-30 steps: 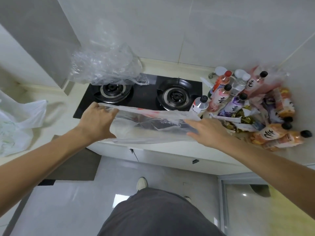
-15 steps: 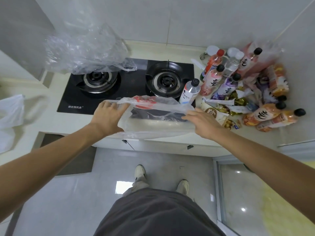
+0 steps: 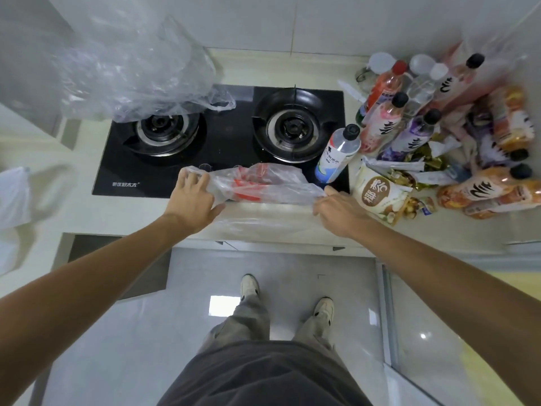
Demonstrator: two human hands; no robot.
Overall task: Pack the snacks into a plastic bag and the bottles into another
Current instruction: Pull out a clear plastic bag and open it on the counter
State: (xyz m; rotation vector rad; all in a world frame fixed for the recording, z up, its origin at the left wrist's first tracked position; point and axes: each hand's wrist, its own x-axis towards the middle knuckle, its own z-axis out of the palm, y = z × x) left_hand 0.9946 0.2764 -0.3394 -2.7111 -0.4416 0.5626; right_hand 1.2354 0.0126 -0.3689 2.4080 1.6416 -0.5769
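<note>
A clear plastic bag with red print point(image 3: 257, 183) lies across the front edge of the stove. My left hand point(image 3: 194, 197) grips its left end and my right hand point(image 3: 339, 209) pinches its right end. To the right on the counter stands a cluster of drink bottles point(image 3: 392, 124), with a white-labelled bottle point(image 3: 338, 155) nearest the bag. Snack packets lie among them, the closest being a cream and brown pouch point(image 3: 377, 191). Several orange bottles point(image 3: 483, 189) lie on their sides at the far right.
A second crumpled clear bag point(image 3: 140, 71) sits over the left burner of the black two-burner stove point(image 3: 222, 136). A white bag point(image 3: 13, 197) lies on the counter at the far left. The counter edge point(image 3: 263, 238) runs just below my hands; my feet stand on the tiled floor below.
Both hands have carried the bag forward and down onto the stove's front edge. The bag is now bunched narrower between them, and my view has tilted further down.
</note>
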